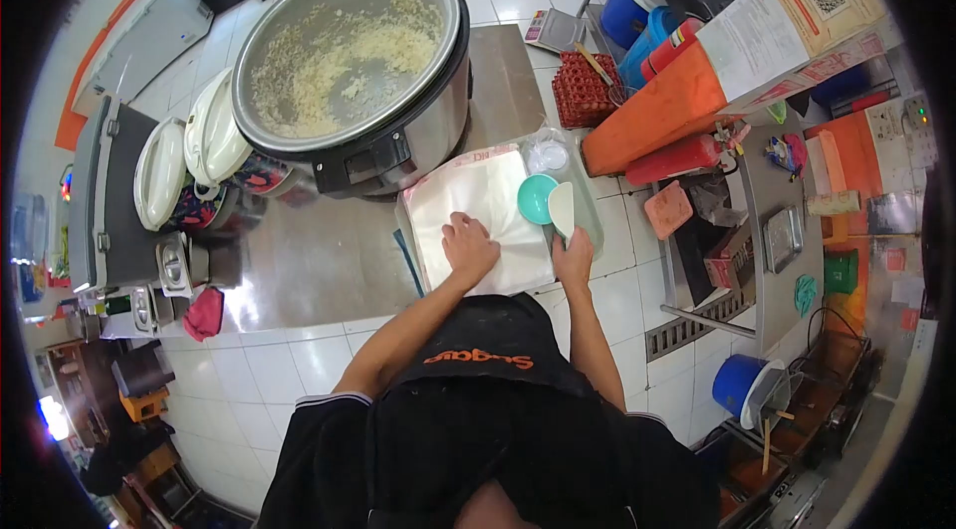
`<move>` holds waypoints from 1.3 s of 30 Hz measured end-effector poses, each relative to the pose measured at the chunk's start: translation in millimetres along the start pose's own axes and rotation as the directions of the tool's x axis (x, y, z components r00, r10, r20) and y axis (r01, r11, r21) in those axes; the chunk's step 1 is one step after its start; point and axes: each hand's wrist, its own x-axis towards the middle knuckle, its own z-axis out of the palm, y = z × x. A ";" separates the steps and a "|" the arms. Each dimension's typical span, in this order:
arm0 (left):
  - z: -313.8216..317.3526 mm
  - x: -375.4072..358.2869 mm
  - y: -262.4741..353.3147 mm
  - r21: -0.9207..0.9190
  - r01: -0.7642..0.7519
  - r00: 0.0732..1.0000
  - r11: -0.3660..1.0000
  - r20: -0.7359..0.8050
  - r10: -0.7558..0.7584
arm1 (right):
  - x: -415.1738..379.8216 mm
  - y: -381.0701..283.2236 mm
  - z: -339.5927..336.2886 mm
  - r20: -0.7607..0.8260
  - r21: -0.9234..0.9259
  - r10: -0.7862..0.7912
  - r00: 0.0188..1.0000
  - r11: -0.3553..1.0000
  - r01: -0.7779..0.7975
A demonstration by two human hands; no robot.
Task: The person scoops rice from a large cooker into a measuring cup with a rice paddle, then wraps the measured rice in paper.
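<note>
My left hand [470,248] rests on a stack of white paper sheets [438,215], its fingers apart and slightly bent. At the right edge of the stack, my right hand [573,260] is closed around the handle end of a white rice paddle [563,207], whose blade points away from me. Beside the blade, partly overlapped by it, is a turquoise bowl [536,197]. Beyond the stack stands a large rice cooker [393,162], uncovered, with cooked rice [349,66] spread over its bottom and sides.
The steel table [309,270] carries lidded white pots [214,131] at left and a red cloth [204,314] by its near edge. A tray [588,200] lies under the bowl. At right stand an orange box [652,121], a fire extinguisher [677,158] and another steel table [782,285].
</note>
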 end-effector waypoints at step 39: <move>-47.4 -57.2 -140.9 -0.693 0.464 0.812 0.552 0.084 -0.577 | -27.8 -39.6 41.9 0.217 0.141 0.017 0.976 0.989 -0.048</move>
